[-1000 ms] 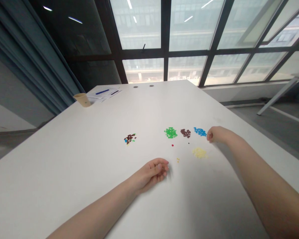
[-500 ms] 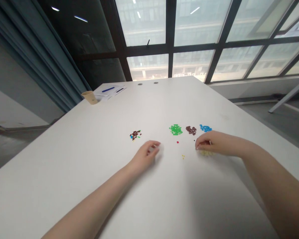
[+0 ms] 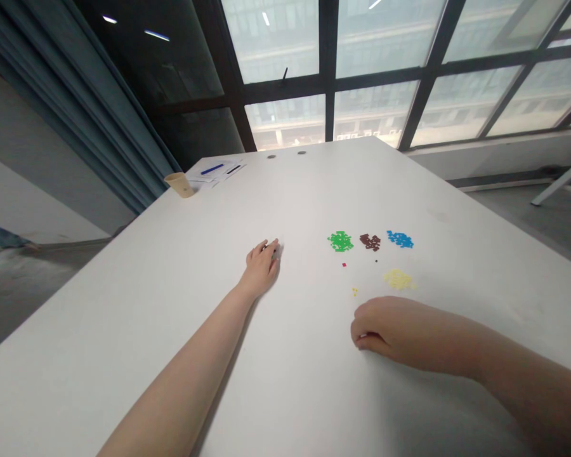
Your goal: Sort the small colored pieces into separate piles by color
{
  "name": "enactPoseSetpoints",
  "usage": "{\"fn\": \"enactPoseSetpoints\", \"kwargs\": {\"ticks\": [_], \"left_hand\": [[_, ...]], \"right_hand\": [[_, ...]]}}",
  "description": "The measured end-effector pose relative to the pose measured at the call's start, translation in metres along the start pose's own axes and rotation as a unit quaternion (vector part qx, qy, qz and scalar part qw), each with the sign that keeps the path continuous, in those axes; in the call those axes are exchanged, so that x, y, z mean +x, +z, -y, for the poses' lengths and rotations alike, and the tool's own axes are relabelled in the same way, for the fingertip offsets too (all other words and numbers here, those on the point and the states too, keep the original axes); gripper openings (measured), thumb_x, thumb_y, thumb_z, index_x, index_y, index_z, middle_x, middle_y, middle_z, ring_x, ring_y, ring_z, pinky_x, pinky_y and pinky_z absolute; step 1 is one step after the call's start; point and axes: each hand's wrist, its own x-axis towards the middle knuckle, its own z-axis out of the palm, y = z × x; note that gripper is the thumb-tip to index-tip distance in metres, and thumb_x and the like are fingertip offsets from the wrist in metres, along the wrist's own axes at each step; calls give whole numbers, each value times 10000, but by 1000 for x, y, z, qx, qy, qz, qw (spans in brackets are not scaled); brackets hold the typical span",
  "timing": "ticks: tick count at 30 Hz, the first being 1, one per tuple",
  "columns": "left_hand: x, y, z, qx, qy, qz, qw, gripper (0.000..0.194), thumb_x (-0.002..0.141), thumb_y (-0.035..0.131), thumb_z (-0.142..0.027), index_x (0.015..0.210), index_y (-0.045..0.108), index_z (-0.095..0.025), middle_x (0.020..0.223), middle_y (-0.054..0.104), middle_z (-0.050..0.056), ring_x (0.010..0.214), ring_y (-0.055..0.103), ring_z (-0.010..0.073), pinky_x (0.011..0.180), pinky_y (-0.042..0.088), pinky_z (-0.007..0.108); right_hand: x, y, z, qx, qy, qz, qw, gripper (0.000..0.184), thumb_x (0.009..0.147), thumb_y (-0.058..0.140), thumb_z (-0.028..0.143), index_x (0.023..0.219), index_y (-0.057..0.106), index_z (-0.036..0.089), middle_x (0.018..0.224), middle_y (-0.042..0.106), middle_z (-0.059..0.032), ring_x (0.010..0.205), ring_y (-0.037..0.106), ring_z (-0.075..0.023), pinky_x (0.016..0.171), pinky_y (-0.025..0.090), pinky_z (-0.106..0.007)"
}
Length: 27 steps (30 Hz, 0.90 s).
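My left hand (image 3: 261, 266) lies over the small pile of mixed-colour pieces, fingers stretched out and slightly apart. Only dark and green bits of that pile peek out between the fingers. Nearer to me, my right hand (image 3: 378, 327) is closed with its fingertips curled together just above the table; what they hold, if anything, is hidden. Beyond it lie a few yellow pieces (image 3: 354, 292) and a pale yellow pile (image 3: 398, 279). Farther back are piles of green pieces (image 3: 341, 241), dark brown pieces (image 3: 370, 242) and blue pieces (image 3: 400, 239).
A single red piece (image 3: 344, 264) and a tiny dark piece (image 3: 375, 261) lie apart on the white table (image 3: 304, 197). At the far left edge stand a paper cup (image 3: 179, 185) and papers (image 3: 223, 170) with a blue pen (image 3: 212, 169). Windows rise behind.
My left hand has moved left and away from me, onto the mixed pile, and its fingers have spread. My right hand has come off the pale yellow pile toward me.
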Motion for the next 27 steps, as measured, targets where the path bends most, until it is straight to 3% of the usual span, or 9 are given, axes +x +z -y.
{"fn": "enactPoseSetpoints", "kwargs": {"ticks": [5,12,17,19,21,27], "left_hand": [[3,-3,0,-92,39,-14,995,403,798,410,-176,1201,409,-154,1008,631,82,1021,505,194,929,354,403],[0,-5,-8,-149,23,13,989,331,794,405,-153,1119,470,-155,896,616,66,896,546,170,865,403,367],[-1,-8,-21,-267,-22,-23,963,274,778,446,-173,1047,501,-161,899,591,62,812,548,135,805,428,318],[0,-9,-29,-378,-80,-38,922,257,753,497,-178,1010,495,-161,835,594,40,778,561,122,774,438,295],[1,-11,-39,-495,-153,-36,855,273,719,558,-167,983,487,-166,805,610,23,755,579,109,763,443,281],[-12,-25,-83,-702,-312,116,630,301,682,643,-78,948,515,-136,875,662,71,735,615,82,751,464,204]], "right_hand": [[-3,3,2,2,-22,-3,1000,226,807,430,232,750,647,202,724,630,-26,690,537,-150,630,350,-262],[-4,3,6,-1,-26,-2,1000,227,808,430,222,731,643,203,704,621,-24,676,533,-152,621,350,-265],[-2,4,7,-13,-20,3,1000,225,812,430,221,738,641,205,722,623,-25,685,533,-154,620,350,-264],[-1,5,6,-17,-19,3,1000,227,815,429,227,742,643,204,725,623,-27,687,533,-155,624,352,-266],[0,6,5,-15,-17,4,1000,231,818,429,237,744,645,203,723,624,-28,686,534,-154,629,354,-266],[5,6,5,-15,-2,19,1000,237,820,438,243,744,656,190,708,627,-40,674,539,-153,628,354,-263]]}}
